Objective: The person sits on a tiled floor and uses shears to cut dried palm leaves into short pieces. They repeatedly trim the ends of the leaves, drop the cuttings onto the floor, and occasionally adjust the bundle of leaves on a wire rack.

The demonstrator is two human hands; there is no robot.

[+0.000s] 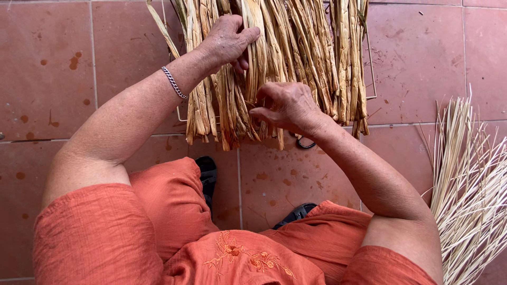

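Observation:
A row of dried, tan fibre strips (296,47) hangs side by side over a thin wire frame (373,79) above the floor. My left hand (227,42), with a metal bracelet on its wrist, grips a few strips near the top middle of the row. Lower down, my right hand (285,105) pinches the ends of one or two strips between thumb and fingers. The two hands are close together on the same part of the row. The strip ends dangle loose below my right hand.
A loose sheaf of thin pale straw stalks (467,184) lies on the floor at the right. Reddish floor tiles (58,68) spread all around. My orange-clothed knees (174,206) and dark sandals (207,177) are below the frame.

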